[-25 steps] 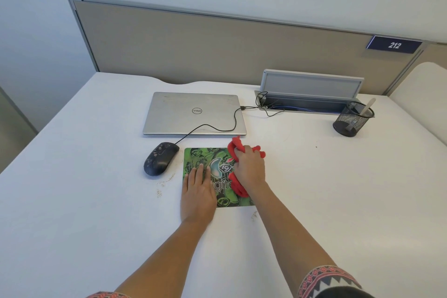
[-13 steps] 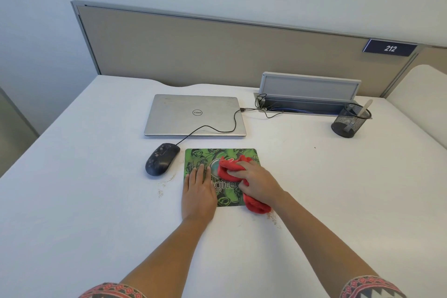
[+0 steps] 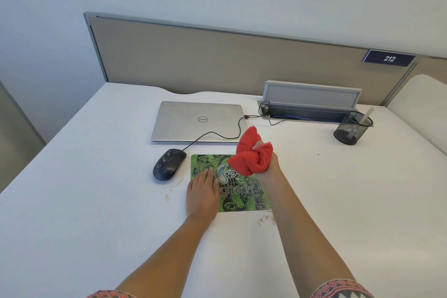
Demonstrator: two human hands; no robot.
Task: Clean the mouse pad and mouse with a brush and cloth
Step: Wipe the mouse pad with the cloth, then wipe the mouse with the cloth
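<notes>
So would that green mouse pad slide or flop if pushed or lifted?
May slide: the left hand lies flat on the mouse pad, seemingly pinning it while the right hand holds the red cloth. It looks thin and flush with the desk, so probably light and floppy.

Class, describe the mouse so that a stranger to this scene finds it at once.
On the white desk lies a closed silver laptop. Just in front of its left corner, left of the green mouse pad, sits the mouse. It alone is dark and oval, with a thin black cable trailing back over the laptop.
</notes>
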